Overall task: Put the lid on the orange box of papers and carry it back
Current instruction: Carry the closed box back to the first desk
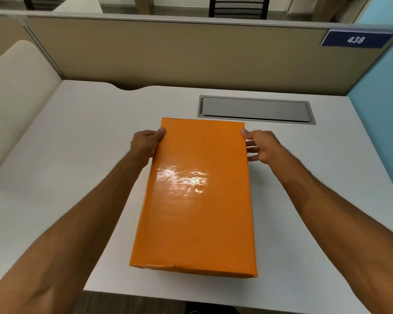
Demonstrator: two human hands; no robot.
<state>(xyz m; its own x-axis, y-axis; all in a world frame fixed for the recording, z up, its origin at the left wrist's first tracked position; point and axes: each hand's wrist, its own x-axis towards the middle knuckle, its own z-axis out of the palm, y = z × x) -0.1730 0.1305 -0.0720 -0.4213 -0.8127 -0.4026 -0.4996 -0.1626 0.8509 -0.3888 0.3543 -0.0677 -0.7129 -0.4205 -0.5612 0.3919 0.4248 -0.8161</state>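
Note:
A glossy orange box (197, 200) lies lengthwise on the white desk (77, 137), its orange lid covering the whole top so no papers show. My left hand (146, 142) grips the box's left side near the far corner, thumb on the lid's top edge. My right hand (259, 145) holds the right side opposite it, thumb at the far right corner and fingers spread against the side. The box looks slightly raised or tilted toward me at its near end; I cannot tell if it rests on the desk.
A grey cable hatch (255, 109) is set into the desk just beyond the box. A beige partition (168, 57) carries a blue sign reading 438 (355, 39). A blue wall (381, 91) stands at the right, a cream seat (16, 91) at the left.

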